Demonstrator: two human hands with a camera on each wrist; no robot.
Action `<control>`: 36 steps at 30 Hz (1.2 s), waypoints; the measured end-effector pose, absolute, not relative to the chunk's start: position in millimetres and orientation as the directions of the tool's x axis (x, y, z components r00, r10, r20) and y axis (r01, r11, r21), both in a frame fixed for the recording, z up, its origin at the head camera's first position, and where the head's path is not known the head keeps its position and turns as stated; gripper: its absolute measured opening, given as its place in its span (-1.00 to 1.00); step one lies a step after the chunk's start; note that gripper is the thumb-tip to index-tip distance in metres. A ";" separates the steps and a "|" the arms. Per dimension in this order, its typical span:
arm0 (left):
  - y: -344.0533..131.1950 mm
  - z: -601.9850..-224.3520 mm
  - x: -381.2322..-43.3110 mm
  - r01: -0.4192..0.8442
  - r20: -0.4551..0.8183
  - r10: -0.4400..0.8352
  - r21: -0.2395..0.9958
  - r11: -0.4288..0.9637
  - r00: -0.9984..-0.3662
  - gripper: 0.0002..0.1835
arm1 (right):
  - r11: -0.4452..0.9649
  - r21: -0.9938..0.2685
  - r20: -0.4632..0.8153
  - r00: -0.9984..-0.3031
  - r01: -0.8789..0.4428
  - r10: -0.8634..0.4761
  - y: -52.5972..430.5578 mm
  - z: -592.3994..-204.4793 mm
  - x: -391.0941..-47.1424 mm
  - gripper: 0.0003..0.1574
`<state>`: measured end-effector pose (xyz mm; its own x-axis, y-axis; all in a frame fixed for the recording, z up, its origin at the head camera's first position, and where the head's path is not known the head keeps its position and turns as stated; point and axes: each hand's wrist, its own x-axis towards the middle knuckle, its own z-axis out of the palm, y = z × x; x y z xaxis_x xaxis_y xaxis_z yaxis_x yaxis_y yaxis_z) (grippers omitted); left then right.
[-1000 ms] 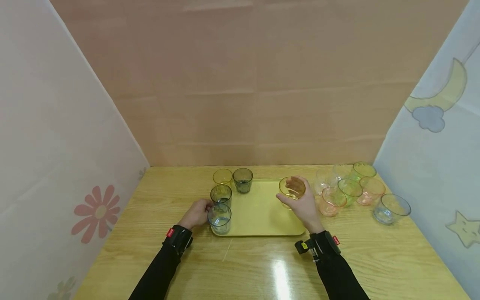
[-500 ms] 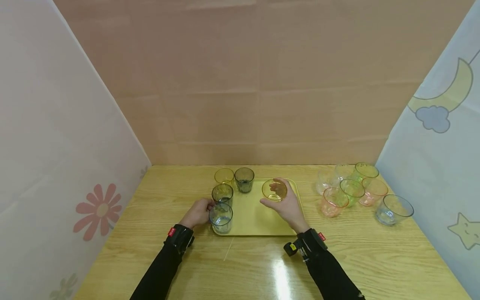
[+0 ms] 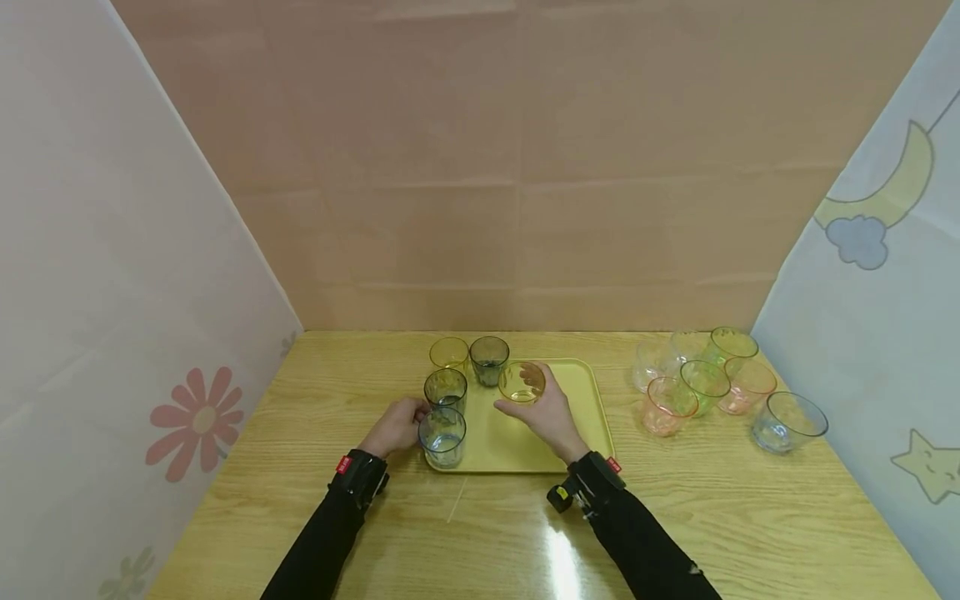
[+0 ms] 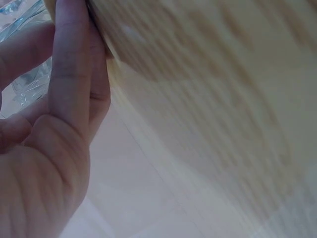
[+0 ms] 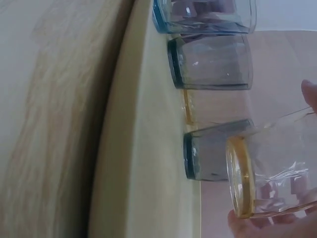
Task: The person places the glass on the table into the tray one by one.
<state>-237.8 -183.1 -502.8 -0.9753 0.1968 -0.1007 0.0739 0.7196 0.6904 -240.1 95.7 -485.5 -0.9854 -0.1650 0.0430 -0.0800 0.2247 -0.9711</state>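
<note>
Four glasses [image 3: 446,390] down toward left edge of tray [image 3: 555,437]; right hand [image 3: 552,414] grips amber glass [image 3: 513,385]; seven glasses [image 3: 705,388] left near desk [image 3: 787,521] right edge; left hand [image 3: 397,427]: can't tell.

The right hand [image 5: 280,229] grips an amber-based glass [image 5: 277,173] clear of the yellow tray [image 5: 148,124]; to the left stand a near blue-based glass [image 5: 205,20], a grey glass [image 5: 215,62] beyond it and, farther, a partly hidden yellow glass [image 5: 213,106] and a second grey glass [image 5: 213,153], overlapped by the held one
</note>
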 end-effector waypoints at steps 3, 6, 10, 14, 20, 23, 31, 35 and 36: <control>-183.8 -503.9 -238.2 0.072 -0.102 0.196 0.691 0.719 -0.975 -0.80 | 0.287 -0.954 0.038 -0.985 -0.086 -0.168 90.5 -492.8 -243.8 0.17; -184.6 -505.0 -238.5 0.075 -0.103 0.201 0.692 0.718 -0.974 -0.80 | 0.303 -0.950 0.014 -0.982 -0.071 -0.187 86.9 -500.8 -248.0 0.19; -185.2 -505.9 -238.4 0.078 -0.099 0.203 0.695 0.715 -0.974 -0.80 | 0.301 -0.953 -0.021 -0.979 -0.041 -0.202 81.2 -502.3 -248.4 0.13; -185.2 -505.8 -238.1 0.081 -0.095 0.203 0.696 0.713 -0.975 -0.81 | 0.333 -0.942 -0.028 -0.981 -0.039 -0.192 74.3 -503.0 -249.3 0.10; -184.8 -506.3 -238.3 0.080 -0.092 0.201 0.699 0.710 -0.975 -0.81 | 0.427 -0.902 -0.017 -0.985 -0.060 -0.173 65.6 -505.2 -251.2 0.16; -184.4 -506.4 -237.8 0.076 -0.097 0.200 0.701 0.709 -0.975 -0.80 | 0.461 -0.885 -0.018 -0.986 -0.061 -0.166 62.4 -505.6 -252.4 0.15; -185.2 -504.0 -237.2 0.110 -0.079 0.223 0.684 0.721 -0.972 -0.77 | 0.471 -0.881 -0.048 -0.982 -0.045 -0.185 57.5 -505.3 -256.3 0.26; -185.2 -503.7 -237.1 0.108 -0.083 0.224 0.683 0.722 -0.971 -0.78 | 0.466 -0.884 -0.069 -0.981 -0.025 -0.183 56.4 -505.9 -256.9 0.27; -185.1 -503.7 -237.1 0.105 -0.087 0.224 0.685 0.721 -0.971 -0.78 | 0.463 -0.886 -0.071 -0.980 -0.022 -0.183 56.0 -505.8 -256.9 0.27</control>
<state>-237.1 -185.1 -503.7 -0.9708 0.2237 -0.0871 0.1047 0.7213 0.6847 -256.9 56.0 -505.8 -0.9805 -0.1834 -0.0711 -0.0225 0.4634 -0.8858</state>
